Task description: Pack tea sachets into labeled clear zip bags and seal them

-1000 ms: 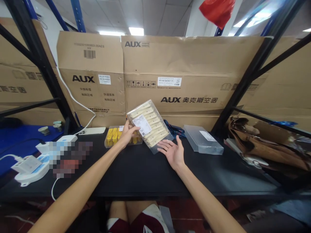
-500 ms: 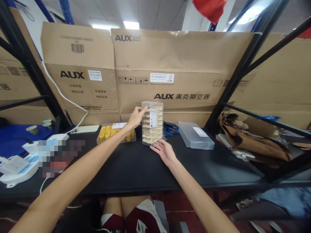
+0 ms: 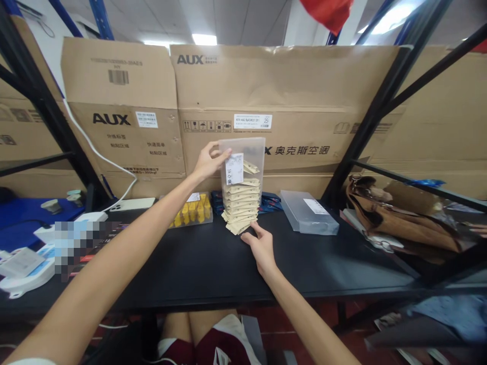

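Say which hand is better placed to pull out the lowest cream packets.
Right, I'd judge: the right hand is low, its fingertips at the bottom of the cream packets, while the left hand grips the clear case near its top.

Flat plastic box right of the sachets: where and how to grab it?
I'd grip the flat plastic box across its narrow width near the front end, thumb and fingers on opposite side walls, coming from above and the wearer's side. It lies flat on the black desk, its walls stand up from it, and only a label is on top.
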A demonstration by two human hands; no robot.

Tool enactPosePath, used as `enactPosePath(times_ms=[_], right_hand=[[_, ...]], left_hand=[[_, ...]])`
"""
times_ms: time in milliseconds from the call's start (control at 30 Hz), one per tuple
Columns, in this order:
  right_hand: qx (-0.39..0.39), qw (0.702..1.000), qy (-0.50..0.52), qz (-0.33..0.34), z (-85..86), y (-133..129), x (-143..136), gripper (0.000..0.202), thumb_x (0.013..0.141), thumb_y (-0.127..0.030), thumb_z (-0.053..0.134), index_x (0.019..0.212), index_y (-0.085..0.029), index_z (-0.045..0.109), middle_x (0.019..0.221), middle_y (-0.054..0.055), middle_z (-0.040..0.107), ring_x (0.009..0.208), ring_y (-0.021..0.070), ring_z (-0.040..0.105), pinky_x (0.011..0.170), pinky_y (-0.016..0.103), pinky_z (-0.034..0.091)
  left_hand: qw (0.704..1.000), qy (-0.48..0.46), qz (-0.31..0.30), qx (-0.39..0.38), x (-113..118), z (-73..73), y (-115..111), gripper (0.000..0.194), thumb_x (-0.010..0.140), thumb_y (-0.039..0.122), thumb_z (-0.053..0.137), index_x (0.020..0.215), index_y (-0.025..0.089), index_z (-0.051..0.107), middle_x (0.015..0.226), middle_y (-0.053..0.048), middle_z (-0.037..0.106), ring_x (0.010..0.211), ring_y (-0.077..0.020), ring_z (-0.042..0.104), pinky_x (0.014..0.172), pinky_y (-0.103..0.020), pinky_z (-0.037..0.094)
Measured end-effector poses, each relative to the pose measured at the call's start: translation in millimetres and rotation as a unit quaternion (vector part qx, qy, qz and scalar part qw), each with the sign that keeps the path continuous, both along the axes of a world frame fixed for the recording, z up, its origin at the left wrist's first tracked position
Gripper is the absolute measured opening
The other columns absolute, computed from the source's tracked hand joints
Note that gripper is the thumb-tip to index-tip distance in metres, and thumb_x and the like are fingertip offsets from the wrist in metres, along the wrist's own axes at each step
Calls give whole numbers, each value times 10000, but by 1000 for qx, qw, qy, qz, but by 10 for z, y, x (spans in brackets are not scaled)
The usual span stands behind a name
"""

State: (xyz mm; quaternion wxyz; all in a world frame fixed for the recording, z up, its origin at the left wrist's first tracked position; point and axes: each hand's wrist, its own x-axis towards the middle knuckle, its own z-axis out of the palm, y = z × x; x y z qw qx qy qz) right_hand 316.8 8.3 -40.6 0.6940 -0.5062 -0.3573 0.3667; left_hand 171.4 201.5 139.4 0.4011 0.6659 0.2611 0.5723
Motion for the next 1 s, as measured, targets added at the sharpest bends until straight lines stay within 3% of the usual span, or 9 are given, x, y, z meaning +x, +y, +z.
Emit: enactPosePath(times_ms=[133, 233, 333, 533, 667, 867, 1000], right_hand=[[-14, 993, -120, -10, -65, 5, -49, 463, 607, -123, 741, 1059, -161, 831, 1379, 142, 722, 1229, 351, 707, 980, 425, 624], [-7, 977, -214, 10, -106, 4, -123, 315, 623, -101, 682, 874, -207, 838, 1100, 89, 778, 1075, 299, 716, 916, 412, 624], [-1, 958, -286, 23, -146, 14, -177, 262, 663, -85, 679, 813, -237, 829, 950, 63, 773, 1088, 294, 685, 1004, 449, 575], [6, 937, -348, 26, -222, 55, -167, 236, 722, -79, 682, 856, -226, 810, 1024, 75, 787, 1102, 285, 690, 1006, 440, 556], [15, 931, -364, 32, -245, 62, -163, 200, 736, -73, 678, 816, -222, 786, 1014, 73, 796, 1118, 285, 693, 1008, 425, 547], [23, 927, -373, 37, -239, 53, -171, 183, 743, -65, 676, 781, -224, 759, 1007, 73, 798, 1116, 286, 699, 1046, 431, 529], [27, 925, -378, 42, -210, 36, -170, 179, 741, -69, 671, 766, -229, 748, 993, 67, 798, 1102, 284, 702, 1047, 431, 528]], left_hand=[[999, -28, 20, 40, 9, 136, 96, 719, 754, 657, 877, 1241, 191, 626, 1019, -135, 787, 976, -294, 758, 708, -368, 615], [997, -44, 27, 64, 33, 250, 163, 806, 707, 750, 861, 1241, 195, 626, 1012, -144, 781, 994, -318, 758, 733, -417, 627], [995, -55, 28, 82, 39, 398, 212, 857, 666, 823, 839, 1223, 207, 628, 1060, -162, 775, 1008, -345, 762, 780, -491, 636], [986, -85, 39, 137, 2, 751, 280, 838, 633, 856, 834, 1165, 239, 634, 1056, -152, 772, 1062, -369, 753, 900, -592, 615], [979, -103, 29, 175, -16, 910, 287, 796, 667, 833, 832, 1147, 235, 622, 1108, -165, 768, 1153, -371, 733, 986, -620, 588], [979, -106, 30, 171, 45, 864, 158, 641, 729, 707, 881, 1098, 238, 646, 1142, -161, 769, 1162, -359, 727, 967, -604, 605], [982, -120, 45, 137, 93, 728, 120, 713, 693, 756, 874, 1100, 231, 612, 1143, -159, 778, 1074, -335, 758, 881, -565, 642]])
